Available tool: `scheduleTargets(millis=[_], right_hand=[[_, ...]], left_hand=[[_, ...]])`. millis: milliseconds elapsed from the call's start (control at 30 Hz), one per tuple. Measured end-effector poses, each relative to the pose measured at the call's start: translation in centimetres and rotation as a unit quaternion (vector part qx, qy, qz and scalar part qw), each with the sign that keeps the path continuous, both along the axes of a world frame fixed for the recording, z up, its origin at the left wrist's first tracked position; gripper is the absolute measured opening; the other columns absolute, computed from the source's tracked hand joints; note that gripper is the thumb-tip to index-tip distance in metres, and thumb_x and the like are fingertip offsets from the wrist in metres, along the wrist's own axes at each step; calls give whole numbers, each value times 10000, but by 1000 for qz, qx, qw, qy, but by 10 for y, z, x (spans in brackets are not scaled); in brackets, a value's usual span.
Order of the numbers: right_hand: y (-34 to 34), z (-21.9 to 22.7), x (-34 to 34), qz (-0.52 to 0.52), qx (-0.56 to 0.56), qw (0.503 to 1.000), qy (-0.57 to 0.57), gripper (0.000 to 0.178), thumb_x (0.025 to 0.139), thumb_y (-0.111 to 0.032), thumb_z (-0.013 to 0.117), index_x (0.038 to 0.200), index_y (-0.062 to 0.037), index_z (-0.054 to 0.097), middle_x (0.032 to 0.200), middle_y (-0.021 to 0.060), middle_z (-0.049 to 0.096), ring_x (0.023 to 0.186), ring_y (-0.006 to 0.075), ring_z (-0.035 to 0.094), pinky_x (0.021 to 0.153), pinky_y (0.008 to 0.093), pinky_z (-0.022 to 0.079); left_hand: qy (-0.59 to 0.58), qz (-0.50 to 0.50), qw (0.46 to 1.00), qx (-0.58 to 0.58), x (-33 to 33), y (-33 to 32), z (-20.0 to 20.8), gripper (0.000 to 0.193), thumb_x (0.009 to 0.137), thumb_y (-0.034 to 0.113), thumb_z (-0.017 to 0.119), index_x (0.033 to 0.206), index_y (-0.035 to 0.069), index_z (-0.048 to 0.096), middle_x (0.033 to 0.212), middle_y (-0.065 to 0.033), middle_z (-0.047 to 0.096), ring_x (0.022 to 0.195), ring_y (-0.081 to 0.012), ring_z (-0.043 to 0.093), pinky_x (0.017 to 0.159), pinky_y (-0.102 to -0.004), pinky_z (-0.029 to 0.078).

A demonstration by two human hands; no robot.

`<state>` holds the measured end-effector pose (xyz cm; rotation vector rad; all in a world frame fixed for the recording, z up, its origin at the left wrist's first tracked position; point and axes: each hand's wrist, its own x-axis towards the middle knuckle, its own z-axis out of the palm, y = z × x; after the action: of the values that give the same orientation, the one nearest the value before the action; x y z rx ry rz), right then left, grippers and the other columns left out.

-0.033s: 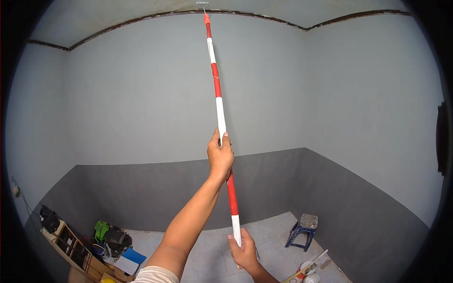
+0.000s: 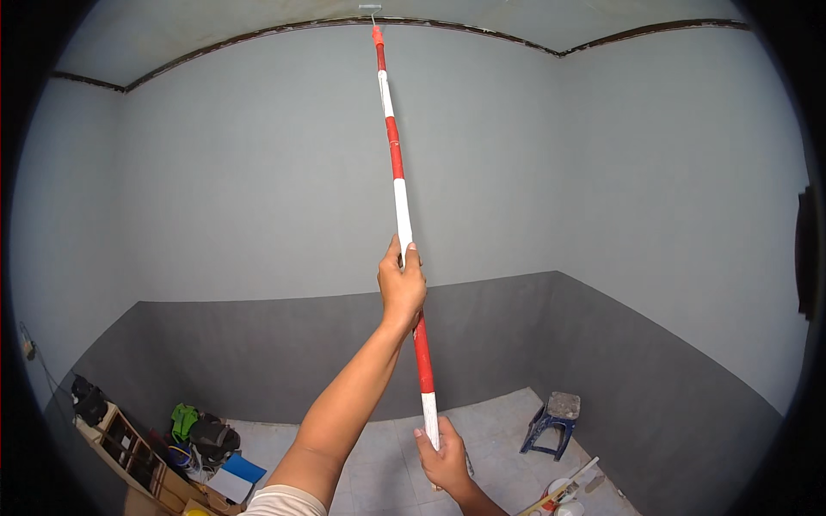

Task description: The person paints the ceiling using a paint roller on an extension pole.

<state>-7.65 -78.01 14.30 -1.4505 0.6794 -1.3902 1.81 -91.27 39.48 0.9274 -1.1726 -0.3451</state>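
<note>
Red-and-white pole [image 2: 399,202] slants up before the two-tone gray wall [image 2: 258,189], left grip [image 2: 403,288] wrapped around its middle, right grip [image 2: 446,464] closed around its lower end. A roller [image 2: 370,7] tops it near the ceiling [image 2: 482,10] — nothing has visibly shifted from the previous frame, suggesting a steady hold. On the floor [image 2: 508,430] at right, white containers [image 2: 570,509] sit close together — contents too small to tell.

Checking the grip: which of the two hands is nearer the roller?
The left hand, higher on the pole; the right hand holds it near its lower end, farther from the roller.
</note>
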Motion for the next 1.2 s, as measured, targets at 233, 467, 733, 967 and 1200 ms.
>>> scheduleTargets(millis=[233,467,733,967,1200], right_hand=[[-69,5,33,0,-4,1000,-15,202,974,-190,652,909,-36,539,618,5,528,569,68,490,527,282,407],[-126,12,57,5,-38,999,-36,134,999,-86,605,915,-72,503,633,-79,445,523,-6,385,452,207,302],[-131,1,64,21,-16,999,-36,132,991,-130,620,947,-50,525,619,-40,494,523,28,439,465,243,342],[-78,16,47,39,43,997,-48,95,1000,-80,590,977,-53,502,616,-50,493,476,16,431,415,222,311],[-25,14,14,24,22,999,-44,102,997,-75,595,957,-52,504,625,-47,500,486,11,433,428,223,321]], left_hand=[[17,-12,1000,-7,29,-66,6,418,1038,157,478,1432,15,488,726,15,457,493,-47,387,425,-260,333],[15,-10,1000,-2,56,-130,8,423,1044,162,460,1440,14,465,801,-6,457,497,-52,395,408,-240,337],[29,-16,999,5,60,-127,10,448,1043,162,472,1472,32,452,753,10,471,497,-40,380,424,-252,326],[46,-37,998,17,48,-85,5,450,1049,162,467,1480,35,442,764,9,470,498,-37,381,424,-248,331],[59,-53,997,8,18,-28,5,343,1053,167,441,1365,42,508,815,6,443,519,-39,388,414,-226,333]])
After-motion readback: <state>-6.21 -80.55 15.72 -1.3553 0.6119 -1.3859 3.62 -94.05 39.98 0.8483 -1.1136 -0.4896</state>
